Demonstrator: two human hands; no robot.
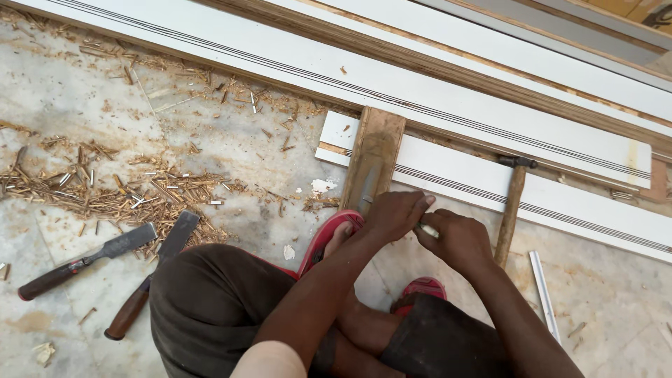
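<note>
Hands together: left hand [393,215] and right hand [458,238] clamped on chisel [369,187], blade on sharpening block [373,159].

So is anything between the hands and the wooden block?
Nothing visible. The left hand rests at the near end of the wooden block, the right hand beside it gripping a small pale object.

Two chisels [105,269] lie left of the knees; hammer [512,206] right of the hands
</note>
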